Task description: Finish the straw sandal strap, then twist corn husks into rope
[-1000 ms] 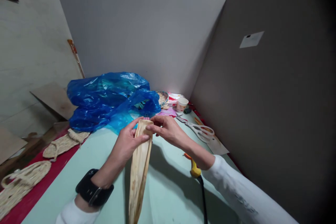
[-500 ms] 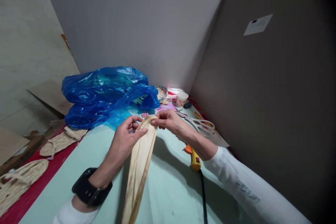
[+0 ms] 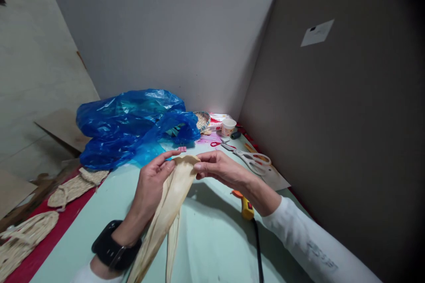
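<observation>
A long, pale, dry husk-like strip [image 3: 172, 205] hangs from both my hands over the table, its lower end running out of the bottom of the view. My left hand [image 3: 154, 179] pinches the upper left edge between thumb and fingers. At the top right corner, my right hand [image 3: 221, 168] grips the strip with thumb and fingertips. A narrower strand [image 3: 172, 245] dangles beside the wide piece. Just beyond my fingers lies a pink binder clip [image 3: 182, 149].
A blue plastic bag [image 3: 129, 119] fills the far left. Large scissors [image 3: 254, 159], a paper cup [image 3: 229, 127] and a small woven basket [image 3: 202, 120] stand towards the back right. A yellow glue gun [image 3: 247, 208] with a black cord lies right. Woven soles [image 3: 28, 239] line the left edge.
The strip has spread wider at the top and swung left at its lower end, and a narrow strand now shows separately. Both hands have shifted slightly downward in view.
</observation>
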A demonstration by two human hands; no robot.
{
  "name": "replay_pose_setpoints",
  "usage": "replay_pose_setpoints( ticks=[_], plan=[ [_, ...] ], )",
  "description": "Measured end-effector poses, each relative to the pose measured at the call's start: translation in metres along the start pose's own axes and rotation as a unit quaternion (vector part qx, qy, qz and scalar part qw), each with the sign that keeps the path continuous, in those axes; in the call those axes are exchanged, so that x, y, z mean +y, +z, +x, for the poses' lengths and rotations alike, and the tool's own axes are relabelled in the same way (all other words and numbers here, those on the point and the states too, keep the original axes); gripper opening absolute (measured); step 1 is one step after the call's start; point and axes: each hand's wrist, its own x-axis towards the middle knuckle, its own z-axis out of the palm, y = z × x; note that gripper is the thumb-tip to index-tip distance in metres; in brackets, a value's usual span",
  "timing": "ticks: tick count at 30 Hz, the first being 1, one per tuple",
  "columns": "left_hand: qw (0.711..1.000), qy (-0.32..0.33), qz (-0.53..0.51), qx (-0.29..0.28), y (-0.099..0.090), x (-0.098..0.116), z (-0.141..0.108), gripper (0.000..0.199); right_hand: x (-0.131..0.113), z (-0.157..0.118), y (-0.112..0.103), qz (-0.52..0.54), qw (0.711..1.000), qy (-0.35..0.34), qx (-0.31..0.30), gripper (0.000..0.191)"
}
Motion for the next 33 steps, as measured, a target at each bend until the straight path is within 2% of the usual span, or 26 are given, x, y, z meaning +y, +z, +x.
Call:
replay_pose_setpoints(
  ticks=[2, 4, 7, 9, 14, 19, 23, 27, 29, 31, 33],
  plan=[
    [1.000, -0.002, 0.005, -0.008, 0.001, -0.002, -0.001, 0.034, -0.001, -0.003, 0.003, -0.011, 1.000, -0.011, 0.020, 0.028],
    [0.997, 0.014, 0.070, 0.011, 0.003, -0.003, -0.004, 0.028, -0.001, -0.005, 0.006, -0.030, 0.998, -0.026, 0.057, 0.025],
    [0.970, 0.089, 0.219, 0.057, 0.007, -0.002, -0.008, 0.016, 0.003, -0.006, 0.007, -0.058, 0.990, -0.051, 0.121, 0.029],
    [0.955, 0.123, 0.263, 0.062, 0.009, -0.002, -0.009, 0.012, 0.005, -0.006, 0.005, -0.067, 0.986, -0.061, 0.138, 0.032],
    [0.988, 0.069, 0.139, 0.022, 0.012, -0.006, -0.004, 0.013, 0.008, -0.007, -0.001, -0.048, 0.993, -0.061, 0.084, 0.031],
    [0.994, 0.049, 0.099, 0.004, 0.015, -0.010, -0.006, 0.015, 0.011, -0.006, 0.002, -0.013, 0.997, -0.064, 0.043, 0.027],
    [0.989, 0.088, 0.115, 0.016, 0.016, -0.013, -0.010, 0.017, 0.010, -0.007, 0.010, -0.026, 0.995, -0.076, 0.058, 0.021],
    [0.983, 0.122, 0.136, -0.012, 0.017, -0.015, -0.012, 0.030, 0.007, -0.008, 0.014, -0.080, 0.987, -0.099, 0.096, 0.024],
    [0.981, 0.122, 0.150, -0.012, 0.017, -0.013, -0.013, 0.030, 0.006, -0.010, 0.014, -0.147, 0.974, -0.128, 0.111, 0.042],
    [0.986, 0.102, 0.131, 0.003, 0.017, -0.011, -0.013, 0.027, 0.006, -0.012, 0.014, -0.251, 0.947, -0.176, 0.097, 0.061],
    [0.995, 0.061, 0.083, 0.011, 0.017, -0.010, -0.010, 0.021, 0.007, -0.013, 0.016, -0.360, 0.904, -0.221, 0.065, 0.061]
  ],
)
